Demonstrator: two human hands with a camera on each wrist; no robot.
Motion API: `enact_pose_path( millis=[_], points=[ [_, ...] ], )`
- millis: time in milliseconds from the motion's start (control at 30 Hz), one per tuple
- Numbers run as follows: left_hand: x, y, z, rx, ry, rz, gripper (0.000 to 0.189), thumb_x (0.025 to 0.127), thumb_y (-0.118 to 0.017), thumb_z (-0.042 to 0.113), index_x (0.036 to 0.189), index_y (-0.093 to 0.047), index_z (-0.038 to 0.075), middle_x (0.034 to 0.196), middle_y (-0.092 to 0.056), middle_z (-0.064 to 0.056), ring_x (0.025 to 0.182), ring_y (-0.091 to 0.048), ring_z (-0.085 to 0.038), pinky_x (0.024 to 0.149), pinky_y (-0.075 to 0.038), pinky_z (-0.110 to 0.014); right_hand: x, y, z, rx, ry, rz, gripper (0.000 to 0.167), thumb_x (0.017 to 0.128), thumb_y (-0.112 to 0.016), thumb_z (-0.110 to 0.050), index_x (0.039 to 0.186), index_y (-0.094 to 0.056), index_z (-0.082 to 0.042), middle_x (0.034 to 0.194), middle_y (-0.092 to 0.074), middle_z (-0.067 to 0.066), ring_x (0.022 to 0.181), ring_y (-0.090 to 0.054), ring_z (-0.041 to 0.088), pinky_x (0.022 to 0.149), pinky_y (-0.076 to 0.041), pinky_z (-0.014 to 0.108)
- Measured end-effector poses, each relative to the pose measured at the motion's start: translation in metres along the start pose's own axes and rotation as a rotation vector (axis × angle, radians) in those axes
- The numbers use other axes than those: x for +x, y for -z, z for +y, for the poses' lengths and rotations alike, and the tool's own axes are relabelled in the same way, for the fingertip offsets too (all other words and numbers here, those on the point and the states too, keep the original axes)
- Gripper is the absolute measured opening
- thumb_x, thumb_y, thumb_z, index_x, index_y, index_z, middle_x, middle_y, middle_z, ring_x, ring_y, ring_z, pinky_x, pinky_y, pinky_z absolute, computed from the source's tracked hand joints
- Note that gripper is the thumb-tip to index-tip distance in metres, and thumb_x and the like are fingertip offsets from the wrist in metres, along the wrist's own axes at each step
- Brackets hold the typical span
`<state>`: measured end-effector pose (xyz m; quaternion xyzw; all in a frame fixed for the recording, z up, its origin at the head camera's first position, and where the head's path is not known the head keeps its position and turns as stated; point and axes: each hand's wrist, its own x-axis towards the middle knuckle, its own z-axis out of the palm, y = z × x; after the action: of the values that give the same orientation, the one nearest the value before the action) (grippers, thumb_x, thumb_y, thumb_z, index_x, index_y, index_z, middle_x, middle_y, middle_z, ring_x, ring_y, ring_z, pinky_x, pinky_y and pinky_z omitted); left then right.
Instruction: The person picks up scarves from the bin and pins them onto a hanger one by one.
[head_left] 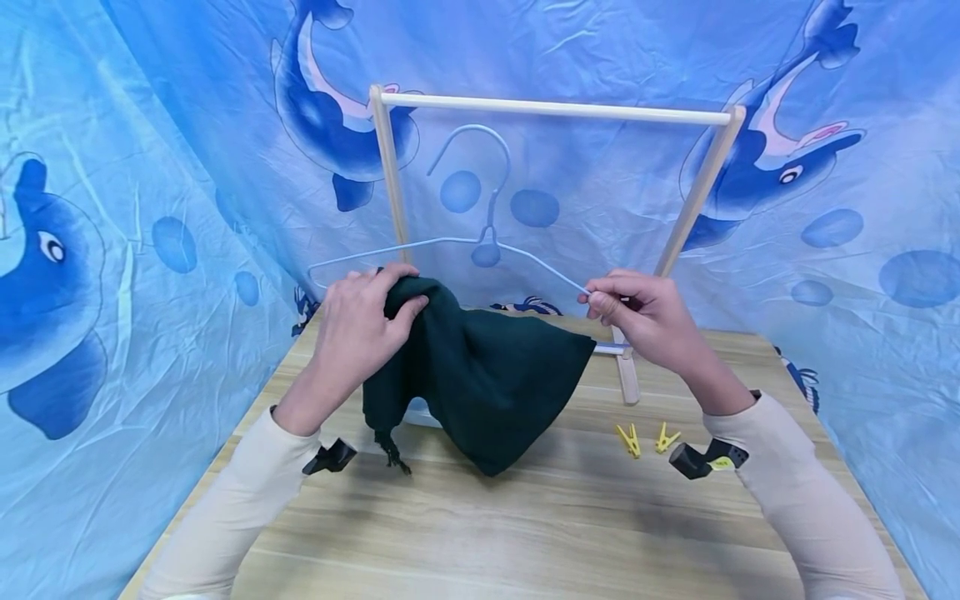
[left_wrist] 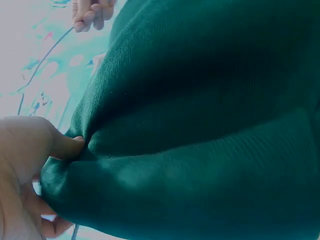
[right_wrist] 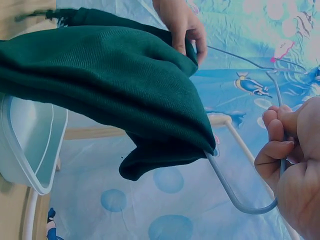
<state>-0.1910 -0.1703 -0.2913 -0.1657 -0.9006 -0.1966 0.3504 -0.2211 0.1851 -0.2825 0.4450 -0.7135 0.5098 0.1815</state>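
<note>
A dark green scarf [head_left: 495, 375] with a fringe at its lower left drapes over the lower bar of a pale blue wire clothes hanger [head_left: 491, 229]. My left hand [head_left: 363, 312] pinches the scarf's upper left part between thumb and fingers; that thumb digs a fold into the cloth in the left wrist view. At the hanger's right shoulder, my right hand [head_left: 637, 312] grips the wire with curled fingers. The hanger is held upright above the table, its hook free of any bar. In the right wrist view the scarf [right_wrist: 115, 75] reaches close to the hanger's bent corner.
Behind the hanger stands a rack with a white top bar [head_left: 555, 107] and wooden posts. Two yellow clothespins [head_left: 630, 442] lie on the wooden table [head_left: 480, 533] at the right. A light-coloured plastic basin [right_wrist: 37, 145] is partly hidden behind the scarf. Blue dolphin-print curtains surround the table.
</note>
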Motion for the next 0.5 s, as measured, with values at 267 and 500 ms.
enact_pose_path(
  millis=[267, 500],
  points=[
    [-0.005, -0.001, 0.001, 0.109, -0.032, -0.062, 0.034, 0.096, -0.072, 0.029, 0.122, -0.075, 0.007, 0.131, -0.057, -0.026, 0.107, -0.053, -0.044, 0.085, -0.045, -0.052, 0.001, 0.002, 0.000, -0.033, -0.034, 0.017, 0.015, 0.095, -0.058, 0.016, 0.101, -0.072, 0.014, 0.088, -0.070, -0.005, 0.068, -0.058, 0.011, 0.062, -0.051, 0.016],
    [0.000, -0.016, 0.003, -0.138, -0.367, -0.029, 0.020, 0.094, -0.059, -0.013, 0.101, -0.072, 0.000, 0.116, -0.067, -0.020, 0.107, -0.060, -0.039, 0.095, -0.049, -0.049, 0.002, -0.001, 0.002, -0.043, -0.074, 0.018, 0.013, 0.097, -0.059, 0.013, 0.099, -0.072, 0.014, 0.083, -0.067, -0.001, 0.066, -0.057, 0.011, 0.061, -0.051, 0.018]
  ],
)
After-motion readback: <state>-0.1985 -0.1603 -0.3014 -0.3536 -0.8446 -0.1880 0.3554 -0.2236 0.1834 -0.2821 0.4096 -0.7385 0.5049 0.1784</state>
